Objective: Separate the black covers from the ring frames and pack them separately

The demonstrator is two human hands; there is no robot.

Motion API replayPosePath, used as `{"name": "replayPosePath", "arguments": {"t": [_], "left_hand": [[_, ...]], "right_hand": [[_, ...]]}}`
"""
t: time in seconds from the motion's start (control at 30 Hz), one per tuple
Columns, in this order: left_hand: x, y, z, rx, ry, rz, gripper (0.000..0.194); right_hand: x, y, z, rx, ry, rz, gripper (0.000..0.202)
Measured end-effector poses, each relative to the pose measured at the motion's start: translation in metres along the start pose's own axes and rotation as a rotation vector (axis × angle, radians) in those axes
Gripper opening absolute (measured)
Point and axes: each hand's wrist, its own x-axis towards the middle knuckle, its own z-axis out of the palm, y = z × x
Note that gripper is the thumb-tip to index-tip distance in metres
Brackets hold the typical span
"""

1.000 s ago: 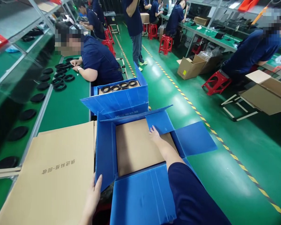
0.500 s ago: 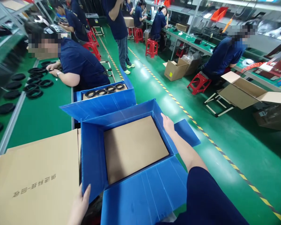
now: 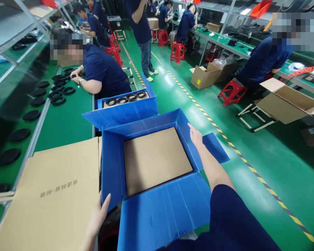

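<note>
In front of me stands an open blue corrugated plastic box (image 3: 113,164) with its flaps folded out. A flat brown cardboard sheet (image 3: 157,160) lies inside it. My left hand (image 3: 101,211) grips the near left wall, thumb on the inner side and the other fingers mostly hidden. At the opposite side, my right hand (image 3: 196,135) holds the upper edge of the right wall, with some fingers hidden. To the left of the box is a large flat cardboard piece (image 3: 60,167) with printed characters, close to my left hand.
Behind is another blue box (image 3: 125,113) holding several black rings (image 3: 122,100) on cardboard. A co-worker (image 3: 104,69) leans over the green table (image 3: 70,122), where more black rings lie. Striped tape (image 3: 214,123) crosses the floor; red stools (image 3: 232,92) and open cartons (image 3: 202,76) stand at right.
My view has turned slightly left, so the scene sits further right in the picture. Both hands stay on the blue box, and the cardboard inside looks unmoved.
</note>
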Motion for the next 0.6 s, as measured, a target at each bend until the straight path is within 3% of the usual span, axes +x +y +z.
{"name": "replayPosePath", "arguments": {"t": [0.1, 0.2, 0.23, 0.3, 0.37, 0.4, 0.5, 0.6], "left_hand": [[-0.015, 0.001, -0.001, -0.157, 0.023, 0.037, 0.071], [-0.032, -0.003, -0.001, -0.227, 0.122, 0.013, 0.078], [-0.040, -0.004, 0.000, -0.211, 0.190, 0.015, 0.077], [-0.060, -0.006, 0.003, -0.147, 0.364, 0.031, 0.073], [-0.084, -0.008, 0.009, -0.101, 0.541, 0.045, 0.067], [-0.096, -0.010, 0.013, -0.087, 0.596, 0.051, 0.064], [-0.136, -0.024, 0.027, -0.083, 0.563, 0.087, 0.054], [-0.176, -0.052, 0.040, -0.133, 0.386, 0.077, 0.047]], "right_hand": [[-0.010, -0.011, -0.003, -0.144, 0.064, -0.093, 0.049], [-0.028, -0.041, 0.010, -0.207, 0.134, -0.206, 0.050], [-0.038, -0.058, 0.022, -0.206, 0.046, -0.241, 0.050], [-0.067, -0.103, 0.055, -0.214, -0.293, -0.322, 0.048], [-0.108, -0.158, 0.102, -0.232, -0.681, -0.427, 0.046], [-0.131, -0.187, 0.129, -0.224, -0.800, -0.480, 0.041], [-0.194, -0.261, 0.204, -0.185, -1.050, -0.628, 0.029], [-0.233, -0.302, 0.256, -0.198, -1.197, -0.717, 0.034]]}}
